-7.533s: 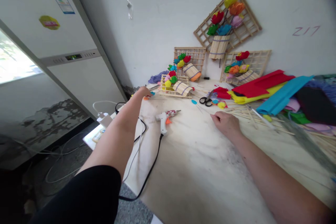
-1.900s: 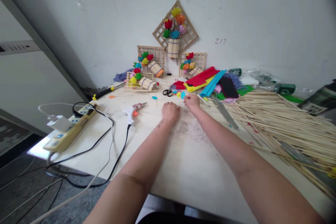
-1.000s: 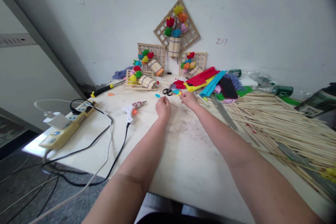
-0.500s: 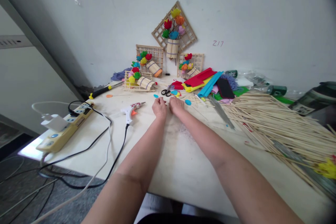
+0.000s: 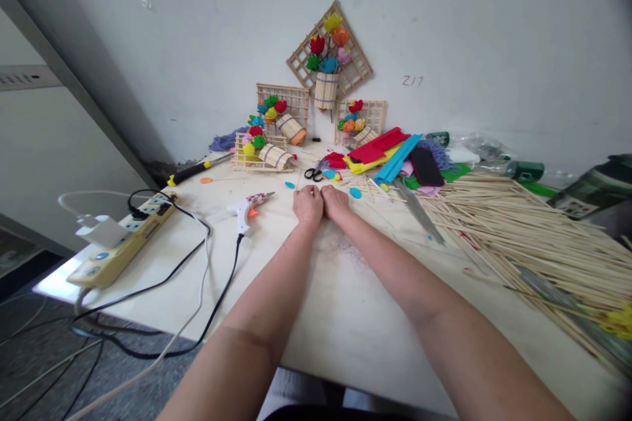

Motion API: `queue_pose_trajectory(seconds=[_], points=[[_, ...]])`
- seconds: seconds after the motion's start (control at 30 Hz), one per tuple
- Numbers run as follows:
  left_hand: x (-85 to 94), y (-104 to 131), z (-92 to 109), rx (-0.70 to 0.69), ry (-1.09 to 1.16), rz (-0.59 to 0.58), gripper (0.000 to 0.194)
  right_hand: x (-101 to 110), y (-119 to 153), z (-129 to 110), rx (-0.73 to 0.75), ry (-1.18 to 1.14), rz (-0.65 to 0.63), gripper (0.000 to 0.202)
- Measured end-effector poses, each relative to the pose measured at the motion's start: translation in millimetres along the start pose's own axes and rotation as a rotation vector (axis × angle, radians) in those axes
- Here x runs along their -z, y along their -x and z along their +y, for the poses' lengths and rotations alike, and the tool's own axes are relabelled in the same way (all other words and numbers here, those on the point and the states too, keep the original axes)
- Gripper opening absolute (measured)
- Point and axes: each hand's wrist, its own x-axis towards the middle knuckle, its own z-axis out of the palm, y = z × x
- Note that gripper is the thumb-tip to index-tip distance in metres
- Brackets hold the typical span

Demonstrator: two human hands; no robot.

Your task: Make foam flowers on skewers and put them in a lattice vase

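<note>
My left hand (image 5: 308, 204) and my right hand (image 5: 335, 202) rest side by side over the middle of the table, knuckles touching. Both have their fingers curled closed, and whatever they hold is hidden from the camera. Just beyond them lie black-handled scissors (image 5: 313, 175). Small blue oval pieces are around the hands: one blue piece (image 5: 289, 185) to the left, another blue oval (image 5: 355, 193) to the right. A white glue gun (image 5: 243, 212) lies to the left on the table, its nozzle pointing towards the hands.
Lattice panels with paper flowers (image 5: 326, 66) stand against the wall. To the right are folded coloured paper (image 5: 378, 146), a phone (image 5: 426, 167), a metal ruler (image 5: 422, 214) and many thin sticks (image 5: 523, 223). A power strip (image 5: 123, 243) with cables lies at the left edge.
My hands have come together, closing the small gap between them. The left hand has moved slightly right. The blue piece left of the hands has shifted a little and looks narrower.
</note>
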Motion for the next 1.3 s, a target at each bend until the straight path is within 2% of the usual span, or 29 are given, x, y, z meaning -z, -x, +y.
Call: queue_pose_trajectory(seconds=[0.1, 0.23, 0.27, 0.37, 0.53, 0.77, 1.3], points=[[-2.7, 1.6, 1.0, -0.035, -0.090, -0.051, 0.032, 2.2, -4.6, 10.2, 0.020, -0.007, 0.083, 0.037], [-7.7, 1.1, -0.2, -0.066, -0.120, -0.060, 0.031, 7.5, -22.5, 29.9, -0.044, -0.024, 0.278, 0.035], [-8.3, 1.0, -0.3, -0.066, -0.121, -0.056, 0.032, 9.3, -29.2, 34.3, -0.045, -0.023, 0.288, 0.035], [-8.2, 1.8, 0.4, -0.080, -0.125, -0.029, 0.031, 14.8, -52.2, 44.2, 0.005, 0.004, 0.266, 0.035], [-5.8, 4.5, 2.1, -0.125, -0.128, 0.008, 0.028, 20.7, -85.0, 50.1, 0.159, 0.142, 0.123, 0.041], [-6.9, 4.6, 1.5, -0.144, -0.149, -0.001, 0.027, 29.4, -102.9, 47.2, 0.266, 0.203, 0.022, 0.041], [-6.5, 2.5, 0.2, -0.106, -0.080, -0.065, 0.025, 39.0, -95.4, 58.9, 0.192, 0.125, 0.194, 0.024]])
